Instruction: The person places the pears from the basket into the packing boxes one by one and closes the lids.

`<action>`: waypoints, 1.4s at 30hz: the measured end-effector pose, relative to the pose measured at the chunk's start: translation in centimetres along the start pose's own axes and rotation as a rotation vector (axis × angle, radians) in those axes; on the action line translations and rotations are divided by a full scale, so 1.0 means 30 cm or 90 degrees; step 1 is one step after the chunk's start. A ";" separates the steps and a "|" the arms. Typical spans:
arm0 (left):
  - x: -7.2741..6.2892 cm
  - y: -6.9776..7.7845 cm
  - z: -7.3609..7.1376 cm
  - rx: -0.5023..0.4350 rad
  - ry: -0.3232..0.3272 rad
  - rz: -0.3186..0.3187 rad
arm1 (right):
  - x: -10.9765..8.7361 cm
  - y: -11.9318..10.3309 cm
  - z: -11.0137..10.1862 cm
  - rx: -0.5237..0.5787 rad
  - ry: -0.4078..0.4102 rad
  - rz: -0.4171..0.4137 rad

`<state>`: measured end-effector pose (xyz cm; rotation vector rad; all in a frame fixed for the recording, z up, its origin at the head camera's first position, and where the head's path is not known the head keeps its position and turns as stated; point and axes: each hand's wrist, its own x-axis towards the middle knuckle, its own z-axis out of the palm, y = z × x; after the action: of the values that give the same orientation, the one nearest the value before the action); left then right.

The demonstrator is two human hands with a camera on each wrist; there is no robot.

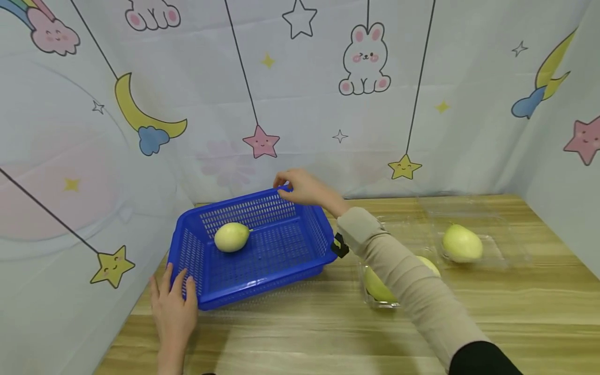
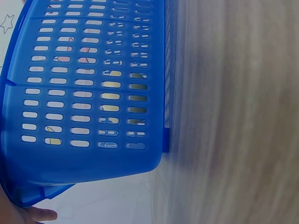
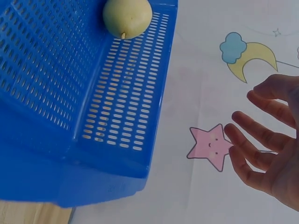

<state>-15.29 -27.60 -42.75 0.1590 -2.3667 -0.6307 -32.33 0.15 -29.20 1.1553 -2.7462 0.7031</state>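
Observation:
A blue perforated plastic basket (image 1: 262,265) stands on the wooden table, with one pale yellow-green fruit (image 1: 232,237) lying inside toward its left. The fruit has a short stem; whether it is a pear or a small melon I cannot tell. My left hand (image 1: 175,307) rests against the basket's near left corner, its fingers spread and extended at the rim. Over the far rim is my right hand (image 1: 307,188), fingers loosely bent; in the right wrist view this hand (image 3: 275,140) appears apart from the basket (image 3: 126,107) and holds nothing.
Right of the basket, partly behind the right sleeve (image 1: 412,276), a clear plastic container (image 1: 382,303) holds yellow-green fruit (image 1: 378,286). Another fruit (image 1: 461,244) sits in a clear container farther right. A white patterned curtain (image 1: 309,104) borders the table behind and at both sides.

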 end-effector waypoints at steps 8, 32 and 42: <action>0.000 0.001 0.003 0.003 0.009 0.009 | 0.048 -0.002 0.040 0.014 0.001 -0.002; 0.002 -0.003 -0.005 0.013 0.006 0.007 | 0.181 -0.077 0.219 -0.005 -0.018 0.017; 0.000 -0.004 -0.005 0.011 0.002 0.005 | 0.223 -0.099 0.272 -0.019 -0.020 0.014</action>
<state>-15.20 -27.76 -42.72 0.1593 -2.3696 -0.6056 -34.20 -9.69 -33.70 1.1411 -2.7893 0.6492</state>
